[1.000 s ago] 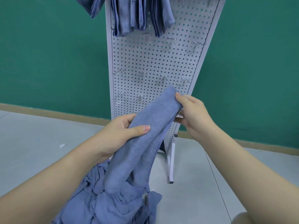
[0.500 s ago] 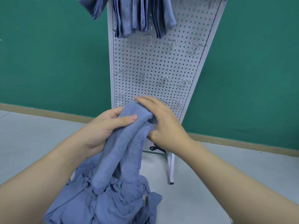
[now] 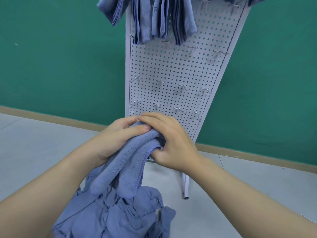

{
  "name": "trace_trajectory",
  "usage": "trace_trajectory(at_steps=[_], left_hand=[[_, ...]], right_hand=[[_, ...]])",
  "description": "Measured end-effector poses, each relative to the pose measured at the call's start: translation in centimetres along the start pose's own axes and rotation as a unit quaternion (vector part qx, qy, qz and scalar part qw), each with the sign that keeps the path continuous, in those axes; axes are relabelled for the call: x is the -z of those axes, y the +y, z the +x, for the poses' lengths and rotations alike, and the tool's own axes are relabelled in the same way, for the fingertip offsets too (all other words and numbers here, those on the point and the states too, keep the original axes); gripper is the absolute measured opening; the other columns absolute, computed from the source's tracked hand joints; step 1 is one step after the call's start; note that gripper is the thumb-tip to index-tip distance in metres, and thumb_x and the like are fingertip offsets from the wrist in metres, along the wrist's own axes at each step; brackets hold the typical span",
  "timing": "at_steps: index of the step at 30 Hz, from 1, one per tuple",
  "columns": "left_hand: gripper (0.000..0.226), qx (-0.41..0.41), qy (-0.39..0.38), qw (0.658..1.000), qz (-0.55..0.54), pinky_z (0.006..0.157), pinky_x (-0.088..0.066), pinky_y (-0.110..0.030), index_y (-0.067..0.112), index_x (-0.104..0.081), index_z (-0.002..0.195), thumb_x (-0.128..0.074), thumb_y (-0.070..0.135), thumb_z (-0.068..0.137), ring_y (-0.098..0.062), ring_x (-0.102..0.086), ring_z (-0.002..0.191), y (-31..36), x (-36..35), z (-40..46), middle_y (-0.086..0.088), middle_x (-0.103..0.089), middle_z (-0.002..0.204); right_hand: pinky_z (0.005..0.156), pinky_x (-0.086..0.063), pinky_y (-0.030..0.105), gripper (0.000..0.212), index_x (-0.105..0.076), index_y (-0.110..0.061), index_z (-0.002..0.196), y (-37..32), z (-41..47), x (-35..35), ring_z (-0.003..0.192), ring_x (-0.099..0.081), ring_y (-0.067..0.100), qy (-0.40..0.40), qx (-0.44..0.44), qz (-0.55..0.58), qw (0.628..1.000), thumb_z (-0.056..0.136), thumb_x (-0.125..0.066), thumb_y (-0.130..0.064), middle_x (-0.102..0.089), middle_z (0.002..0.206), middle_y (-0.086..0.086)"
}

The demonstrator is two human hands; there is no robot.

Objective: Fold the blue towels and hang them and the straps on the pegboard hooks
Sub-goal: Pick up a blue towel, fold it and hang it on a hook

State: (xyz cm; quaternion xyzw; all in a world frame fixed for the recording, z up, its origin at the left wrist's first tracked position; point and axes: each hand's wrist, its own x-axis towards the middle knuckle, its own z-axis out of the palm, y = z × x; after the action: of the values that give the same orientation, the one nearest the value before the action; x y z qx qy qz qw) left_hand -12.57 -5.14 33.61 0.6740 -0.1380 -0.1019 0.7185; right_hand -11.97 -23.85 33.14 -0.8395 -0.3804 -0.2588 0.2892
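Both hands together at mid-frame, gripping one blue towel (image 3: 130, 162). Left hand (image 3: 118, 136) curled around the upper bunched end, thumb laid flat across the top of the cloth, other fingers wrapped behind it. Right hand (image 3: 171, 143) touching the left at the fingertips, draped over the same bunched end, thumb tucked under the folded edge, fingers bent over the top. Grasped by both, then, neither released. Folded lengthwise into a thick band, hanging from the grip down and toward the left forearm, two rounded ends dangling side by side.

Directly below the hands, between the forearms: a heap of crumpled blue cloth (image 3: 120, 215) on the floor, the dangling ends of the held towel just above or touching it; which, hard to tell. Whether towels alone or straps mixed in, not clear either.

Just beyond the fingertips: a white pegboard (image 3: 171, 69), standing upright on a thin frame leg (image 3: 186, 188) visible under the right wrist. Rows of small metal hooks (image 3: 181, 87) right above the hands, bare. Further up, well above the hands at the top edge: several folded blue towels (image 3: 154, 18) already hanging side by side on the board, one more (image 3: 109, 9) off its left edge.

Behind everything a green wall (image 3: 60, 57) with a tan baseboard; pale grey floor (image 3: 34, 143) to either side of the arms.
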Motion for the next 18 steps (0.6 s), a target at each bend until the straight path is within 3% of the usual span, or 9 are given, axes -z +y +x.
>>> trace_trajectory(at_steps=[2, 3, 7, 10, 13, 18], left_hand=[[0.044, -0.030, 0.069, 0.993, 0.090, 0.075, -0.057, -0.055, 0.015, -0.069, 0.106, -0.077, 0.052, 0.082, -0.028, -0.069, 0.083, -0.2, 0.2, 0.0, -0.028, -0.073, 0.096], [0.047, -0.045, 0.106, 0.986, 0.124, 0.070, -0.056, -0.057, 0.019, -0.067, 0.101, -0.074, 0.059, 0.078, -0.027, -0.067, 0.075, -0.2, 0.1, 0.0, -0.029, -0.072, 0.091], [0.031, -0.112, 0.222, 0.955, 0.160, 0.066, -0.053, -0.035, 0.026, -0.064, 0.096, -0.076, 0.052, 0.085, -0.016, -0.066, 0.066, -0.7, -0.5, 0.2, -0.007, -0.074, 0.081], [0.020, -0.183, 0.302, 0.896, 0.270, 0.071, -0.048, -0.025, 0.030, -0.063, 0.095, -0.078, 0.041, 0.087, -0.012, -0.060, 0.076, -1.0, -0.6, 0.2, 0.005, -0.065, 0.092], [0.005, -0.258, 0.286, 0.858, 0.339, 0.070, -0.047, -0.023, 0.026, -0.070, 0.093, -0.071, 0.031, 0.092, -0.011, -0.058, 0.075, -1.0, -1.3, -0.3, 0.014, -0.062, 0.087], [0.031, -0.199, 0.236, 0.891, 0.332, 0.076, -0.050, -0.022, 0.031, -0.068, 0.113, -0.068, 0.048, 0.087, -0.002, -0.060, 0.090, -2.3, -3.3, -0.9, 0.019, -0.061, 0.101]], right_hand=[[0.104, -0.046, 0.044, 0.063, -0.065, -0.014, 0.134, -0.3, 0.2, -0.1, 0.124, -0.060, 0.017, 0.023, -0.013, -0.005, 1.000, 0.073, -0.048, -0.018, -0.067, 0.133, -0.003], [0.102, -0.048, 0.044, 0.061, -0.065, -0.015, 0.132, -0.4, 0.3, -0.1, 0.121, -0.062, 0.015, 0.034, -0.026, 0.000, 0.999, 0.074, -0.046, -0.017, -0.068, 0.130, -0.005], [0.095, -0.053, 0.044, 0.057, -0.067, -0.015, 0.127, -0.6, 0.6, -0.1, 0.113, -0.064, 0.016, 0.063, -0.081, 0.020, 0.995, 0.076, -0.042, -0.018, -0.070, 0.124, -0.005], [0.096, -0.053, 0.042, 0.053, -0.066, -0.019, 0.130, -0.7, 0.7, 0.1, 0.113, -0.064, 0.017, 0.076, -0.143, -0.009, 0.987, 0.079, -0.049, -0.017, -0.070, 0.125, -0.006], [0.092, -0.054, 0.042, 0.047, -0.069, -0.024, 0.125, -0.6, 1.0, 0.4, 0.105, -0.066, 0.016, 0.088, -0.228, -0.016, 0.970, 0.081, -0.052, -0.024, -0.072, 0.117, -0.009], [0.081, -0.054, 0.039, 0.022, -0.071, -0.026, 0.101, -0.8, 1.2, 1.1, 0.093, -0.064, 0.018, 0.088, -0.316, -0.028, 0.944, 0.082, -0.066, -0.017, -0.072, 0.098, -0.009]])
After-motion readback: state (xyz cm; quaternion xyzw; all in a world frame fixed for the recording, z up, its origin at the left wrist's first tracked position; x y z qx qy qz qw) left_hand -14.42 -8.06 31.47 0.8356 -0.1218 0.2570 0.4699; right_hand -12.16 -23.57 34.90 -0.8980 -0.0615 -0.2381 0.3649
